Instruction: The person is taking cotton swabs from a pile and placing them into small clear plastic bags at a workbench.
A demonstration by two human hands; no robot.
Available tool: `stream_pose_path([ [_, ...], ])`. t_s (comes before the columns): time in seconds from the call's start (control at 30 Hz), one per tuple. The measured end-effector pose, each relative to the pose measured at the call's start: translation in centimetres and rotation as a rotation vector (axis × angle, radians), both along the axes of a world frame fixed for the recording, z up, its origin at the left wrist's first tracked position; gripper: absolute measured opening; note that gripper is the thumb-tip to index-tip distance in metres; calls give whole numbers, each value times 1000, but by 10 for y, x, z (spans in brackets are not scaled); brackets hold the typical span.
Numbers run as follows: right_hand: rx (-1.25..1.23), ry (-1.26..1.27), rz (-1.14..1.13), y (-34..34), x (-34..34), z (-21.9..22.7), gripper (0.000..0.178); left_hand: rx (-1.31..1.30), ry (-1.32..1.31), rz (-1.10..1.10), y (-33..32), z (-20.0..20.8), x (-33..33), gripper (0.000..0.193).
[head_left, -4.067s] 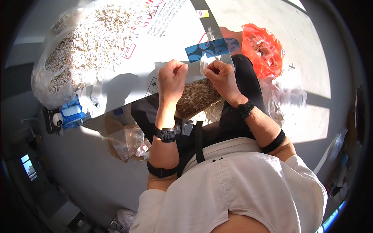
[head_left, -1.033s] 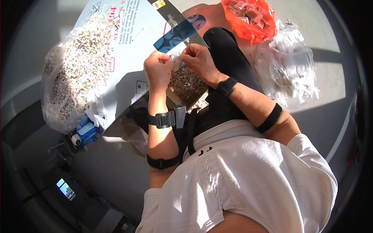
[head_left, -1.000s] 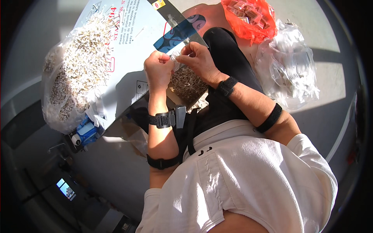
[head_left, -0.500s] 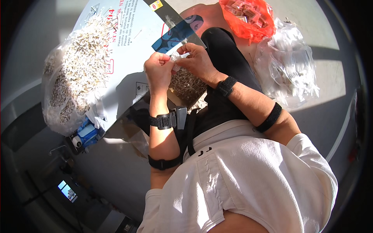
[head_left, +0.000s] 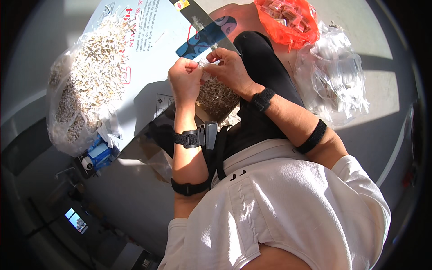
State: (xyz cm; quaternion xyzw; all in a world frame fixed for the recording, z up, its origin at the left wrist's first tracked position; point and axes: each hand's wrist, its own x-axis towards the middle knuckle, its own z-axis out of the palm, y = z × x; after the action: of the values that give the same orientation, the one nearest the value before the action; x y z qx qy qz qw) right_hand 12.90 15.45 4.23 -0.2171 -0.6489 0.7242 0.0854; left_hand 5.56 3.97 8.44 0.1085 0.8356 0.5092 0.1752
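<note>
Between my two hands is a small crumpled white piece, thin like plastic film or a little bag; its exact kind is unclear. My left hand pinches its left side with thumb and bent fingers. From the right, my right hand grips it between thumb and forefinger. Just below the hands, an open box holds many small pale, slender pieces, partly hidden by my hands and wrists. More such pieces form a large heap at the left, partly inside a clear plastic bag.
The heap lies on a pale blue printed board. A blue-and-white object sits by its near corner. At the far right are a red plastic bag with small packets and a clear bag of whitish items. My black-clad leg lies between.
Both hands stay at nearly the same place, with the fingers shifting slightly on the white piece. The rest looks the same.
</note>
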Motion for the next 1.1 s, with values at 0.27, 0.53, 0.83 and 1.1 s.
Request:
stream_pose_path([
  [0.27, 71, 135, -39, -1, -1, -3, 18, 12, 96, -135, -5, -1, -4, 8],
  [0.53, 100, 100, -25, 2, -2, 4, 18, 85, 25, -130, -6, -5, -4, 9],
  [0.83, 84, 166, -49, 1, -5, -2, 14, -46, 198, -193, -10, -6, -9, 13],
  [1.1, 242, 296, -11, -1, -1, 5, 14, -130, 335, -197, -6, 2, -5, 11],
])
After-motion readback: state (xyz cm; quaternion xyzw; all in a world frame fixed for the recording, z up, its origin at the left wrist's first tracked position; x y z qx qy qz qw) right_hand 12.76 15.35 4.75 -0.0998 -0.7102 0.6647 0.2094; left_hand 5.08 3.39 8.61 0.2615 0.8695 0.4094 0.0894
